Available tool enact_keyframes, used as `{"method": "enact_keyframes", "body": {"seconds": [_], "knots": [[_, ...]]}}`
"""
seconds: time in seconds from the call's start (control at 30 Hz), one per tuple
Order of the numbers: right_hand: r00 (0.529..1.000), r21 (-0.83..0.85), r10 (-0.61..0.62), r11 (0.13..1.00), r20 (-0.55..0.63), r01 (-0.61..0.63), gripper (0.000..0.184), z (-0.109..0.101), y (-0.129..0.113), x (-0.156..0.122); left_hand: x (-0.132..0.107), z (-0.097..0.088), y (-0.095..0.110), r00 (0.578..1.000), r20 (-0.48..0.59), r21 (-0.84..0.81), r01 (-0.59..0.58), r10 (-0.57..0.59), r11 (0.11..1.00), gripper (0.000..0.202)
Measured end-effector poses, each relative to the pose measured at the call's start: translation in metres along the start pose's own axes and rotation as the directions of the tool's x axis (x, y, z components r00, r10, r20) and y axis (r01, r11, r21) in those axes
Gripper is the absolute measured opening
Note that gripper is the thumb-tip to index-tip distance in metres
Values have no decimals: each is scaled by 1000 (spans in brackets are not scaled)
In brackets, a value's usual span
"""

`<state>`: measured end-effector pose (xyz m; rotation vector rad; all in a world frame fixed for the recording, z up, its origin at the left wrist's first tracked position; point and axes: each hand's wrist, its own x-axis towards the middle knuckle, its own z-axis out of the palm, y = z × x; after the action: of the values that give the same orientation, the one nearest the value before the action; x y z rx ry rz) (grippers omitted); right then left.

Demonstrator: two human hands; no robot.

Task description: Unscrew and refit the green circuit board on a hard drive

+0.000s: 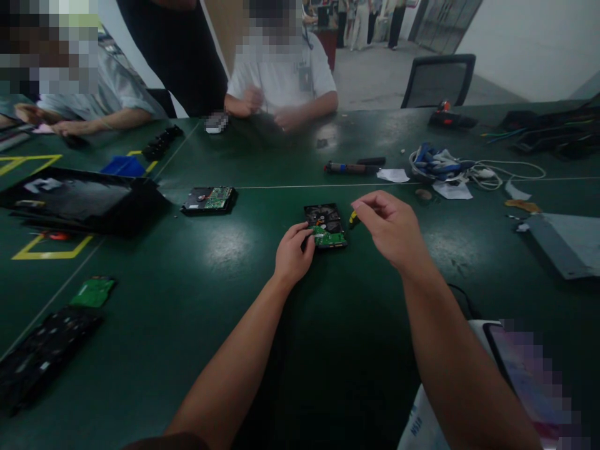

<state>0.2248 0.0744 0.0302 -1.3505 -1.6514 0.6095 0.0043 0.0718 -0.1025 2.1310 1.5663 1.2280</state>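
Observation:
A hard drive lies circuit side up on the dark green table, its green board toward me. My left hand grips the drive's left edge, fingers curled round it. Just right of the drive hovers my right hand, fingers bent and drawn together over a small yellow-and-black tool that lies on the table. I cannot tell whether the fingers touch it.
A second hard drive lies to the left, a black tray beyond it. A loose green board and black parts sit near left. Cables, a screwdriver and paper scraps lie behind. Two people sit across the table.

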Motion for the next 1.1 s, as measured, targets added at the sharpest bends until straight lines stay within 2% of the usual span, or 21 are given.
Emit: {"method": "enact_keyframes", "body": {"seconds": [0.13, 0.3, 0.4, 0.5, 0.63, 0.77, 1.1], "knots": [[995, -9, 98, 995, -4, -98, 23, 0, 3, 0, 0, 0, 0, 1000, 0, 3, 4, -4, 1000, 24], [981, 144, 79, 984, 178, -106, 39, 2, -4, -3, 0, 1, 1, 1000, -9, -2, 11, -11, 1000, 24], [974, 202, 73, 972, 215, -118, 46, 2, -4, -3, 0, 1, 1, 1000, -14, -6, 12, -12, 1000, 24], [975, 178, 63, 979, 213, -102, 46, 1, -2, -2, 0, 0, 1, 1000, -6, -4, 16, -16, 1000, 24], [995, -15, -17, 1000, 100, 18, 32, -2, -1, -2, 0, 0, 1, 1000, -3, -5, 10, -10, 1000, 24], [1000, -51, 14, 999, 28, -13, 26, -3, -1, -2, 1, 0, 1, 1000, -1, -4, 12, -12, 1000, 24], [973, 181, 79, 976, 217, -119, 44, -1, -5, -2, 1, 1, 0, 1000, -11, -19, 17, -18, 1000, 24]]}}
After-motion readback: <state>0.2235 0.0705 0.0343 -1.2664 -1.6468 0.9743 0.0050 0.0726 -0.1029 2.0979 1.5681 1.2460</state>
